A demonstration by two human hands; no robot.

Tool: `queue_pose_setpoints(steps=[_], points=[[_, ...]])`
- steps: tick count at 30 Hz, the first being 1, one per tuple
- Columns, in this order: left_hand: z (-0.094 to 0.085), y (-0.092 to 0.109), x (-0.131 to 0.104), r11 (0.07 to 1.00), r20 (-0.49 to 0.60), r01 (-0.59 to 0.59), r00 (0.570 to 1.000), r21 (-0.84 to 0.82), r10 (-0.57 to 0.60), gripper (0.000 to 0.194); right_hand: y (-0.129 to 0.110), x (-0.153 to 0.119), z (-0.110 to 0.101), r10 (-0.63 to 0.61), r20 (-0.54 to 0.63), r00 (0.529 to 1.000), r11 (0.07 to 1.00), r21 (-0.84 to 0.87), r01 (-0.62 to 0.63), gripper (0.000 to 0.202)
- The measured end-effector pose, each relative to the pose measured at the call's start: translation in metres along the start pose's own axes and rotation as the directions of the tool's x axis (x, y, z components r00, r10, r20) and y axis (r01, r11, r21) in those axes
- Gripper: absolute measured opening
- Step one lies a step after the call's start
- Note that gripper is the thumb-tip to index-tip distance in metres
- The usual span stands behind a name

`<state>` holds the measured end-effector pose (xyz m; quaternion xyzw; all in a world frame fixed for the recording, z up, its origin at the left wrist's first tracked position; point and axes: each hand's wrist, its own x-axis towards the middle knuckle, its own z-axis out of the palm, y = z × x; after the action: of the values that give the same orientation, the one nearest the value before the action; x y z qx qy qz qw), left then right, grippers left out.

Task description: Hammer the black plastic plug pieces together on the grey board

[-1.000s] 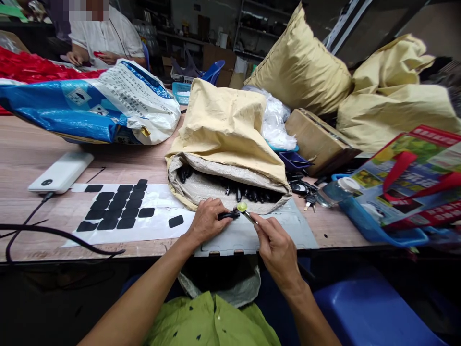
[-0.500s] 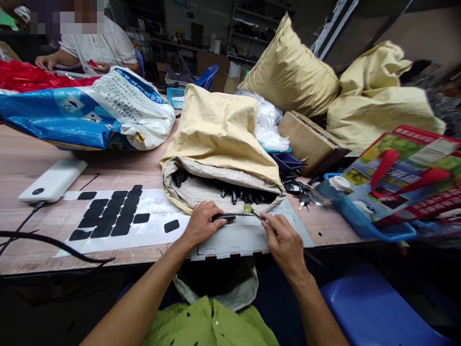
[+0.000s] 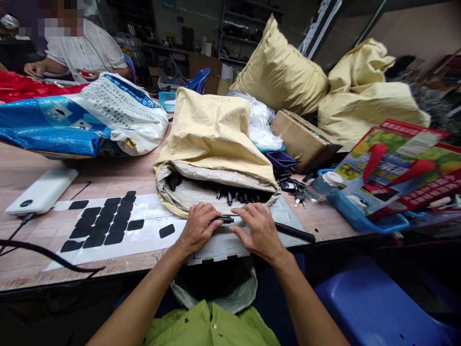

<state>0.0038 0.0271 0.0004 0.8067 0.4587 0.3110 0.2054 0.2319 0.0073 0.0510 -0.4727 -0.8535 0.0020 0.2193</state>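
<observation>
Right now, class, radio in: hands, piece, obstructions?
Left hand gripping black piece. Right hand open at thumb, black rod beside. Open sack just beyond both.

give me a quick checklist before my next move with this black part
- Black part held by the left hand: ok
- Right hand free, thumb and fingers parted: ok
- Black handle well back from the table's front edge: not ok, its end lies close to it
- Sack mouth open, dark pieces showing: ok
- Black cable clear of both hands: ok
- Black part's tip fully seated: cannot tell, too small
</observation>
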Motion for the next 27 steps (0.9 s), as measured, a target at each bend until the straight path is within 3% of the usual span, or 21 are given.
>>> queue_pose_setpoints(steps=[3,9,18,22,27], points=[[-0.001,0.004,-0.002,0.999,-0.010,-0.040,0.999,0.029,0.040,0.018,-0.009,0.011,0.005,-0.063,0.083,0.995,0.997,-0.037,0.066,0.026],[-0.001,0.006,-0.001,0.996,0.030,-0.081,0.996,0.021,0.081,0.021,-0.009,0.014,0.014,-0.092,0.105,0.990,0.993,-0.068,0.099,0.016],[0.000,0.006,-0.005,0.994,-0.052,-0.038,0.998,0.102,0.043,0.014,-0.024,0.019,0.032,-0.064,0.036,0.997,0.996,0.056,0.062,0.012],[0.000,0.005,-0.004,0.996,-0.071,-0.019,0.997,0.084,0.024,0.015,-0.023,0.018,0.027,-0.040,0.037,0.998,0.996,0.077,0.037,0.011],[0.000,0.005,-0.004,0.999,-0.075,-0.024,0.997,0.027,0.026,0.017,-0.020,0.009,0.016,0.025,0.008,1.000,0.994,0.110,-0.025,0.024]])
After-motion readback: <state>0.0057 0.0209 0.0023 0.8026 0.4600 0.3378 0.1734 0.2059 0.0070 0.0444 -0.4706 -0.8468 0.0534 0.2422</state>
